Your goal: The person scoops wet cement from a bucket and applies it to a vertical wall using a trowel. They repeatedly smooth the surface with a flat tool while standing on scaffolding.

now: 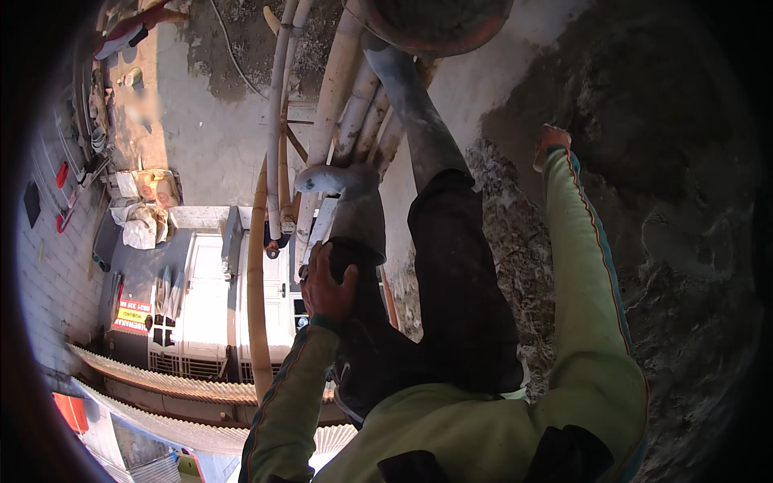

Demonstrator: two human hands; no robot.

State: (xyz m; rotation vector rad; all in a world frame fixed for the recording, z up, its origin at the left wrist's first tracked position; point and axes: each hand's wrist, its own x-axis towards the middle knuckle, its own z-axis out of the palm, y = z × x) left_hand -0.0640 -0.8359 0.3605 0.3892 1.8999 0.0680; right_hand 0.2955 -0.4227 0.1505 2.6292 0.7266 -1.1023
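My left hand point(328, 288) rests on my bent left knee, its thumb spread from the fingers. A pale flat strip point(324, 220) shows just beyond its fingertips, beside the boot; I cannot tell whether they touch. My right arm reaches forward along the rough grey surface. At its end my right hand point(552, 146) is closed, and whatever it may hold is hidden. Dark wet-looking mortar point(600, 105) spreads beside that hand. My grey rubber boots point(415, 113) are on bamboo poles point(336, 88).
A round mortar-smeared bucket point(435, 28) stands ahead of my feet. Upright bamboo point(258, 282) rises at the left. Far below lie a grey paved yard point(205, 153), pale sacks point(145, 224), white doors point(203, 290) and a corrugated roof edge point(169, 378). A person point(272, 248) shows partly behind the poles.
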